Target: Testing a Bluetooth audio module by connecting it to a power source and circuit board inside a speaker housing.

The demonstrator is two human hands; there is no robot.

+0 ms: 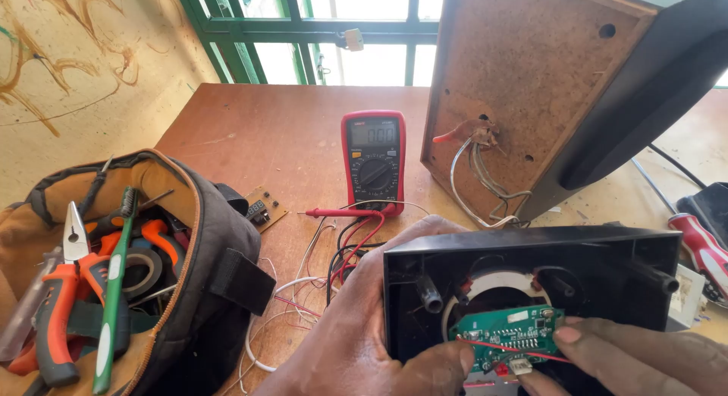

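- Head view: left hand (356, 328) grips black panel (531, 290) at its left edge, thumb on green board (506, 337).
- Right hand (629, 358) fingers lie together on the board.
- Multimeter (373, 162) stands behind the panel.

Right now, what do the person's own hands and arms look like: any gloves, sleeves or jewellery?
Both are bare. The left hand and right hand wear no gloves, and no rings show. Fingernails are short and unpainted. No sleeve, watch or bracelet shows; the wrists run out of the picture's bottom edge.

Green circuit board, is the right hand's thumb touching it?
Touching. The head view shows the right hand with its thumb tip pressed on the green circuit board's right edge.
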